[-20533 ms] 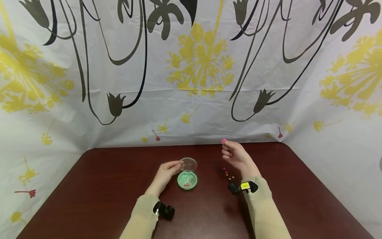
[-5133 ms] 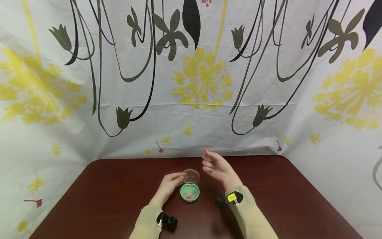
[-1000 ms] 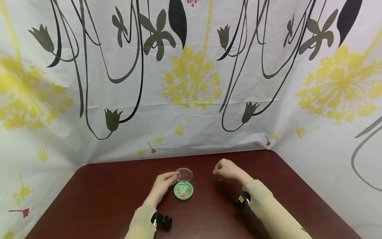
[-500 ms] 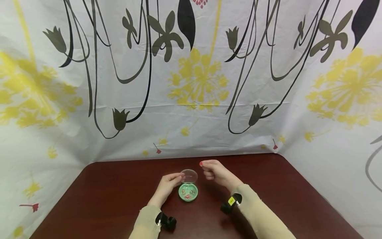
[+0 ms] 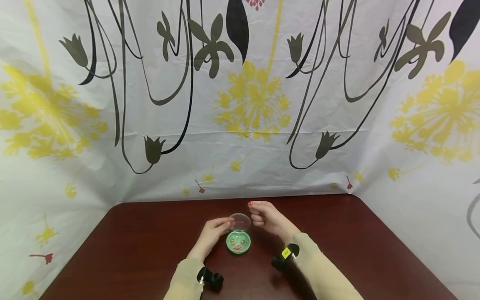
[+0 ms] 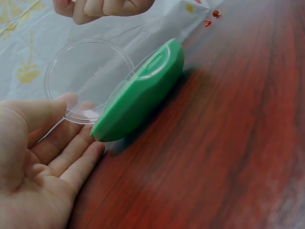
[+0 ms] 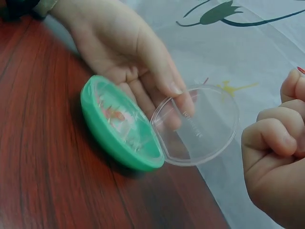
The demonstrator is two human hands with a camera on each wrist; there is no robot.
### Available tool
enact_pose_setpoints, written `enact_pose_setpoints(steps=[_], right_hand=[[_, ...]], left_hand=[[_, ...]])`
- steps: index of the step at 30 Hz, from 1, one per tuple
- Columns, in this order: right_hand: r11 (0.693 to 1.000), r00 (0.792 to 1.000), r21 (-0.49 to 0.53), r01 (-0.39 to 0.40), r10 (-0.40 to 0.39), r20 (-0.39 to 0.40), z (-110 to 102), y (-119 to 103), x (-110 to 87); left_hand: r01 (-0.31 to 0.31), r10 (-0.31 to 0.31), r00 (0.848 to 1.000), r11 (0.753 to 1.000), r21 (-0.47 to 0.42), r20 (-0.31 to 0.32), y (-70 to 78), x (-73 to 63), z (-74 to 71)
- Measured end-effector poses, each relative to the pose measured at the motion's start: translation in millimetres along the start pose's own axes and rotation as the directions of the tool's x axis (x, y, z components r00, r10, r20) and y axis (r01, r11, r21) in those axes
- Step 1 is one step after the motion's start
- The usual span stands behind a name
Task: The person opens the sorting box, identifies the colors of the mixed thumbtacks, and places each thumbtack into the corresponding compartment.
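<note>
A round green case [image 5: 238,251] stands on the table with its clear hinged lid [image 5: 242,221] raised. Small gold, silver and pinkish pieces [image 7: 114,113] lie in its compartments. My left hand [image 5: 211,234] pinches the lid's left edge between thumb and fingers; the left wrist view shows the other fingers [image 6: 71,152] beside the case. Just right of the lid and above the table, my right hand [image 5: 271,217] pinches a small red piece [image 5: 250,203] between thumb and forefinger, its other fingers curled. Its exact kind I cannot tell, as the fingertips cover most of it.
Two small red pieces [image 6: 216,14] lie on the dark wooden table [image 5: 150,250] in the left wrist view. A white flower-printed sheet [image 5: 180,175] hangs behind the table and along its sides. Each wrist wears a black camera [image 5: 211,278].
A second ago my right hand was down near a red piece on the table's right; it has since come left to the lid, red piece raised. The left hand keeps its hold.
</note>
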State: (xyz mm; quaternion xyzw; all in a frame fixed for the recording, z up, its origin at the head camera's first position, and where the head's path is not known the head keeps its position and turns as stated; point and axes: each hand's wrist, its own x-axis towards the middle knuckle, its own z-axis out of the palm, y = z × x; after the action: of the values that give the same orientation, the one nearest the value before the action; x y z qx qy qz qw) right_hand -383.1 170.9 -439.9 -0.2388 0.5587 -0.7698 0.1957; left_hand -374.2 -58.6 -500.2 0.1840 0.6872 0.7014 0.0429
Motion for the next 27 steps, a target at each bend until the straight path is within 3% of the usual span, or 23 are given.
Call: enact_pose_setpoints(steps=[2,3,4,5,6,8,10,12,14,17,19,21,23,27], right_hand=[[0.99,0.998,-0.141,-0.022,0.015,-0.056,4,0,1.0],[0.97,0.996,-0.241,-0.041,0.022,-0.081,6,1,1.5],[0.931,0.995,-0.361,-0.054,0.021,-0.093,9,1,2.3],[0.873,0.995,-0.483,-0.065,0.02,-0.099,12,1,3.3],[0.793,0.996,-0.605,-0.068,0.016,-0.091,16,1,4.6],[0.593,0.999,-0.804,-0.036,0.003,-0.042,25,2,7.9],[0.399,1.0,-0.917,0.017,-0.002,0.018,33,2,11.4],[0.248,0.998,-0.967,0.065,0.004,0.068,40,3,14.2],[0.128,0.996,-0.988,0.088,0.014,0.09,45,4,16.8],[-0.01,0.995,-0.996,0.094,0.036,0.093,48,8,19.3],[-0.085,0.995,-0.992,0.092,0.044,0.088,48,12,20.6],[-0.135,0.995,-0.986,0.098,0.043,0.093,49,14,21.4],[-0.155,0.995,-0.983,0.101,0.039,0.096,50,15,22.3],[-0.166,0.995,-0.982,0.086,0.055,0.078,55,14,26.4]], left_hand=[[0.0,0.0,1.0,1.0,0.001,0.004,-1.2,-0.4,-1.0],[0.002,-0.002,1.0,1.0,0.001,0.007,-1.5,-0.4,-1.3],[0.005,-0.005,1.0,1.0,0.003,0.011,-1.7,-0.4,-1.8],[0.008,-0.008,1.0,1.0,0.002,0.013,-1.5,-0.2,-2.0],[0.009,-0.009,1.0,1.0,0.0,0.015,-1.7,0.1,-2.3],[0.008,-0.008,1.0,1.0,0.001,0.016,-1.6,0.8,-2.8],[0.008,-0.008,1.0,1.0,-0.004,0.015,-2.0,1.6,-3.2],[0.004,-0.004,1.0,1.0,-0.003,0.012,-3.0,1.9,-3.5],[0.005,-0.005,1.0,1.0,0.002,0.01,-3.3,2.6,-3.3],[0.003,-0.003,1.0,1.0,0.0,0.015,-3.4,2.4,-2.5],[0.001,-0.001,1.0,1.0,-0.016,0.022,-3.2,2.1,-2.0],[-0.013,0.014,0.999,1.0,-0.028,0.031,-2.9,1.8,-2.2],[-0.04,0.041,0.998,0.999,-0.037,0.041,-3.2,1.8,-3.2],[-0.081,0.082,0.996,0.997,-0.014,0.047,-4.2,2.8,-6.8]])
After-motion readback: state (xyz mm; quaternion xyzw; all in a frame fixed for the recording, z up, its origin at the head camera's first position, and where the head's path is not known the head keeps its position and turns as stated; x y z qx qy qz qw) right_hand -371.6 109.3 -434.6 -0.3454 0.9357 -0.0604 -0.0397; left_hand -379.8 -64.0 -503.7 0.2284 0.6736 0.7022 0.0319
